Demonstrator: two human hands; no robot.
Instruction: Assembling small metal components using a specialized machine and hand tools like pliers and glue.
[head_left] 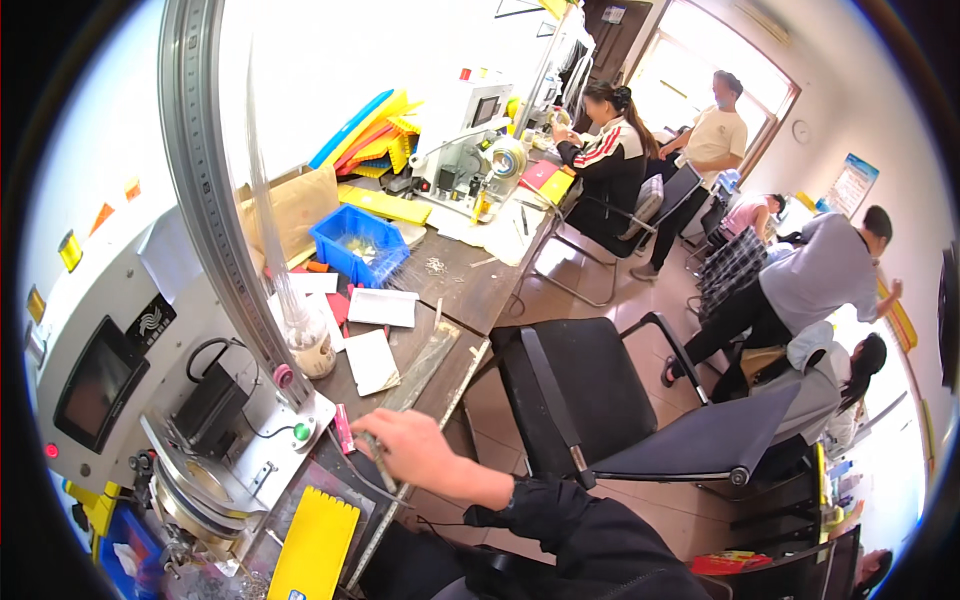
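My right hand (415,452) reaches in from the lower right in a black sleeve, over the bench's front edge. Its fingers are closed around a narrow greyish strip-like item (376,458), whose kind I cannot make out. Beside the fingertips lies a small pink packet (343,428). Nearer to me, a yellow plastic tray with a notched edge (315,545) rests on the bench. To the left stands a white machine with a dark screen (100,385) and round metal rings (195,500). My left hand is out of view.
Along the bench are a blue bin (358,245), white cards (372,362), a jar (313,355) and a tall metal post (205,150). An empty black chair (575,400) stands at the right. A person (610,150) sits at another machine; several others are around the room.
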